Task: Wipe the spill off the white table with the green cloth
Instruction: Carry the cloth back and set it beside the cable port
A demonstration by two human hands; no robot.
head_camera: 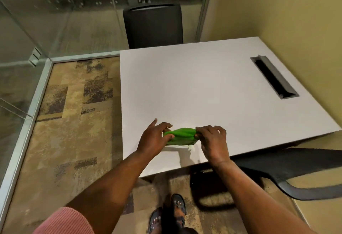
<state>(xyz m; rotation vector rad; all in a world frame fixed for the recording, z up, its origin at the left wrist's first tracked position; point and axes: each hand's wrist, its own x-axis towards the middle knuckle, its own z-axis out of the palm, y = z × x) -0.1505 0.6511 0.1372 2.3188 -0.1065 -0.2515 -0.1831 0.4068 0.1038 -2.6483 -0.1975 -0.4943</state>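
The green cloth (182, 136) is bunched into a short roll just above the near part of the white table (203, 85). My left hand (153, 138) pinches its left end and my right hand (212, 141) pinches its right end, so the cloth is stretched between them. A faint wet-looking sheen (183, 156) shows on the table under and just in front of the cloth; its outline is hard to tell.
A dark cable slot (273, 77) is cut into the table's far right. A black chair (153, 26) stands behind the table and another chair (288, 170) sits at the near right. Glass walls run along the left and back; patterned carpet (74, 122) lies to the left.
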